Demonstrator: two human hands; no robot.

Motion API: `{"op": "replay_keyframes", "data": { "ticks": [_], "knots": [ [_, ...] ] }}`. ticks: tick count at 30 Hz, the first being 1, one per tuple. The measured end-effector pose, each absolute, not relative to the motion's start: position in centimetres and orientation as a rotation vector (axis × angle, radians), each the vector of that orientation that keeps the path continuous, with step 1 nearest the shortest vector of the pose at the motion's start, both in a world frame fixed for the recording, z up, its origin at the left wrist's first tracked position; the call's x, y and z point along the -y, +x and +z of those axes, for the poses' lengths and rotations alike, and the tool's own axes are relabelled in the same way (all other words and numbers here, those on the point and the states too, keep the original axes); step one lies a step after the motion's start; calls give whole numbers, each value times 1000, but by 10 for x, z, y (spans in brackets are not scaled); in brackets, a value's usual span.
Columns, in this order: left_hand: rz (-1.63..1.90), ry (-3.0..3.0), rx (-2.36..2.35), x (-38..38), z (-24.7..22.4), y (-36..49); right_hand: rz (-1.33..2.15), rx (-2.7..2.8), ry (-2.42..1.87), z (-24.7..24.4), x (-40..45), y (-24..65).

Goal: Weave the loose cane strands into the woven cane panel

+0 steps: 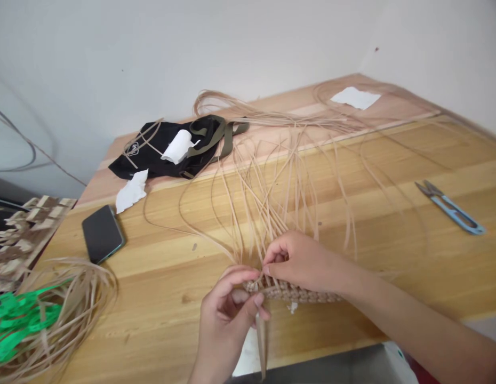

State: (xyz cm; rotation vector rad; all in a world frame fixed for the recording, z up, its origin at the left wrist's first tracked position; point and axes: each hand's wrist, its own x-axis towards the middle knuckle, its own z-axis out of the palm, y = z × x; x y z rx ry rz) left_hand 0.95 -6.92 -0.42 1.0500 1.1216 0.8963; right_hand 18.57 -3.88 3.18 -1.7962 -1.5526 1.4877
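Observation:
A piece of woven strip work (pixel 302 292) lies near the table's front edge, with many long tan strips (pixel 268 213) fanning away from its far side. My left hand (pixel 232 309) is closed on its left end, thumb and fingers pinching the weave. From beneath those fingers a loose flat strip (pixel 261 346) hangs toward the table edge. My right hand (pixel 296 258) pinches a thin tan strip just above the weave, close to the left fingertips. Its forearm covers part of the right end of the weaving.
Blue-handled thread snips (pixel 452 208) lie at the right. A black bag (pixel 160 144) with white paper (pixel 179 146) on it sits at the back left. A phone (pixel 103 233) and coiled strips (pixel 84 309) with green ribbon (pixel 24 320) are at the left. More strips (pixel 248 109) lie along the back.

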Motion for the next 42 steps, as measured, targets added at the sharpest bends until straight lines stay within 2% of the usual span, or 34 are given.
{"op": "replay_keyframes", "data": {
  "ticks": [9,14,18,25,34,38,42],
  "knots": [
    [954,1062,-1191,69,-6,10,1240,1595,-1918,28,44,175],
    [889,1411,-1213,60,-1,1,1185,1640,-1952,33,47,173],
    [727,1844,-1162,42,14,-6,1153,1672,-1940,32,49,172],
    [197,2252,-875,9,48,-4,1132,1696,-1898,32,54,170],
    [-2,2159,-600,-19,52,0,961,1759,-1730,24,64,169],
    [41,1960,-539,-24,45,0,917,1856,-1545,17,63,176],
    [173,1728,-671,-12,35,-2,972,1986,-1336,14,51,190]
  ]
}}
